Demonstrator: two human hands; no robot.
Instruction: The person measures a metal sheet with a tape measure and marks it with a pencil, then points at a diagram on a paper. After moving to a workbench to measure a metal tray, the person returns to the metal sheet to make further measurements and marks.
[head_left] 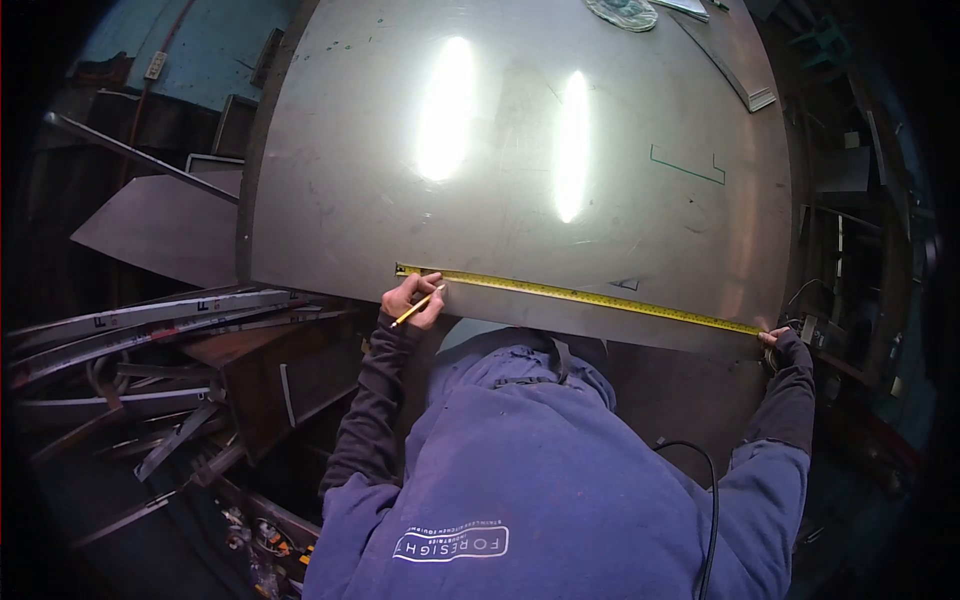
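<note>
Wearing a blue top (560, 470), I pinch a pencil (411, 311) in my left hand (410, 299), fingertips at the tape (600, 297) near its hooked end, and grip its other end in my right hand (785, 343). The tape lies straight along the near side of a metal sheet (340, 150). Beyond it sit a green outline (688, 169) and, far right, a metal strip (722, 62).

Brightest on the metal worktop (340, 180), with two long glare streaks (446, 110) burnt out to white, consistent with lamps overhead. Dim at both sides, sinking to near-black around the metal strips (150, 318) at left. Bowed by a wide-angle lens, vignetted black at the corners, fairly sharp along the tape measure (600, 297), murkier toward the rim.
</note>
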